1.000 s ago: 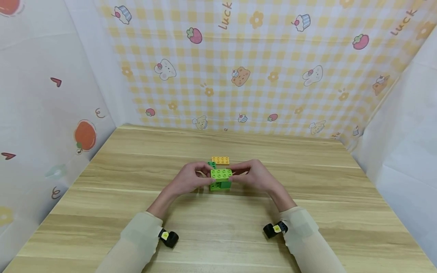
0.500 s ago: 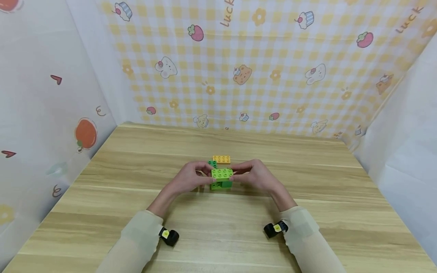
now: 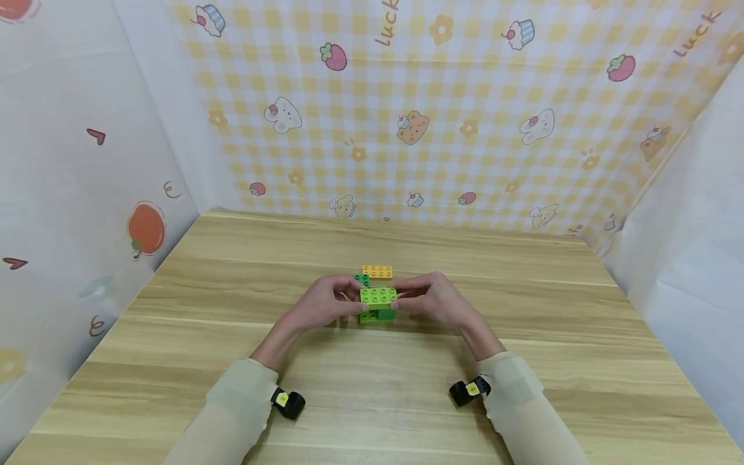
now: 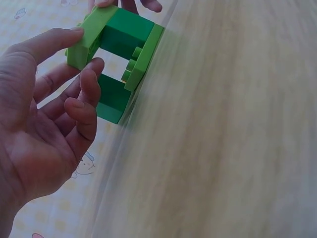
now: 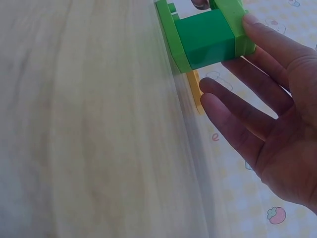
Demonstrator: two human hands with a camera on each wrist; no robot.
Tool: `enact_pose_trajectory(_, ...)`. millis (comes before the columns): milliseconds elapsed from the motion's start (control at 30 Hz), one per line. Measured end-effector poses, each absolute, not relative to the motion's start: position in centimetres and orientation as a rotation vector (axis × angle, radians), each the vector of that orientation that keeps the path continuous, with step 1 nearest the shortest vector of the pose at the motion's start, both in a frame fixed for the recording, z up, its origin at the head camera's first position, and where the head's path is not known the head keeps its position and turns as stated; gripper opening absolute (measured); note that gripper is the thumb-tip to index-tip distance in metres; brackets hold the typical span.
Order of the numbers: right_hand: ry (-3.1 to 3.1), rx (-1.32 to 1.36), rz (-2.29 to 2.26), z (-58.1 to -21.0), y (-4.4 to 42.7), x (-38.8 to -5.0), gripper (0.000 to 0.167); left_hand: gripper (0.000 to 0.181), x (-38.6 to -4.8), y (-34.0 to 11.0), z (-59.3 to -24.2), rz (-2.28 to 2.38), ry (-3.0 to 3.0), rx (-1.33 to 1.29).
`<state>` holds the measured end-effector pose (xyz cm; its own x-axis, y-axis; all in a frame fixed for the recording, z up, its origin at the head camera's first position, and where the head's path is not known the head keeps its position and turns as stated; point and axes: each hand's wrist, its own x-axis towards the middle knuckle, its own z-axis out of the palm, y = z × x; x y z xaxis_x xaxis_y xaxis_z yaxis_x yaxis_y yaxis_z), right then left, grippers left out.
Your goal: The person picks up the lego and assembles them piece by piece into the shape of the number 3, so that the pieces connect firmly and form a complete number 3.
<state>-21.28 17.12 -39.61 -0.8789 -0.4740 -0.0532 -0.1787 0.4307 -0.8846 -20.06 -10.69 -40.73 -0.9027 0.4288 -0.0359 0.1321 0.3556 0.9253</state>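
Note:
A light green building brick (image 3: 378,296) with studs on top lies level between my hands in the head view. My left hand (image 3: 322,302) pinches its left end between thumb and fingers, and my right hand (image 3: 431,300) pinches its right end. Under the right part stands a dark green brick (image 5: 208,38), which rests on a lower light green brick (image 5: 174,42) on the table. The left wrist view shows a gap beside the dark green brick, with the lower brick's studs (image 4: 130,67) bare there. Behind my left fingers is another dark green brick (image 4: 113,99), partly hidden.
A yellow-orange brick (image 3: 377,271) lies on the wooden table (image 3: 372,387) just behind the stack. A checked cloth (image 3: 349,97) hangs along the table's back edge, and white cloth (image 3: 70,194) walls the left side. Each wrist wears a black camera (image 3: 289,405).
The head view has shifted slightly. Both hands keep their hold on the light green brick, and the bricks show no visible movement on the table.

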Motion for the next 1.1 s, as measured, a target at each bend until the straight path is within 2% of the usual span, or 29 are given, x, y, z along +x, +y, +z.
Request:
enact_pose_trajectory(500,2.401,-0.514,-1.414,-39.8,17.2,-21.2,0.044,0.039,-20.2,-11.3,-40.3,1.557,2.367,0.507)
enact_pose_trajectory(833,2.414,-0.477,-1.402,-39.5,17.2,-21.2,0.043,0.022,-20.6,-11.2,-40.2,1.686,2.571,0.332)
enact_pose_trajectory(1100,2.41,-0.47,-1.402,-39.7,17.2,-21.2,0.042,0.035,-21.0,-10.8,-40.6,1.572,2.631,0.279)
